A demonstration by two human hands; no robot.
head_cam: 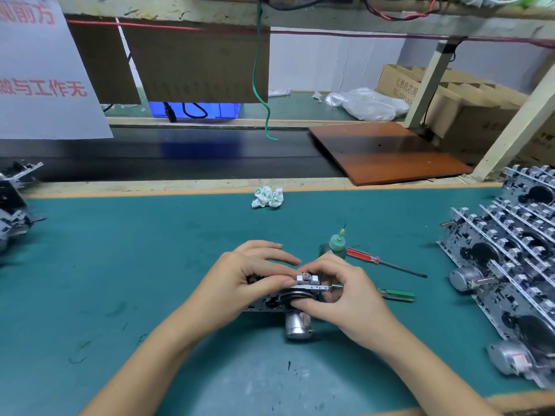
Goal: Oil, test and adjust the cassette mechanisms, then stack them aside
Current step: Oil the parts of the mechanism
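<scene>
**Both hands on one cassette mechanism at mid-bench**

The left hand (pixel 240 277) curls over the left part of a cassette mechanism (pixel 288 298), its thumb and fingers (pixel 279 259) grasping the upper edge. The right hand (pixel 339 295) grips the right end, thumb pressed near the round black wheel and forefinger bent over the small metal block on top. The mechanism sits on the green bench (pixel 120 265), at the middle and toward the near side, with its silver motor (pixel 297 325) pointing at the near edge.

Just beyond the right hand stands a small green oil bottle (pixel 336 241) with a needle tip. Beside it lies a red-handled screwdriver (pixel 381 261), and nearer, just right of the hand, a green-handled screwdriver (pixel 396 294).

A crumpled cloth (pixel 268 197) lies at the far edge of the bench. Along the right side, rows of stacked mechanisms (pixel 507 265) lean together, motors toward the left. More mechanisms (pixel 13 199) sit at the far left. Behind the bench runs a dark conveyor belt (pixel 180 157) with a brown board (pixel 387 151) on it and cardboard boxes (pixel 468 112) beyond.
</scene>
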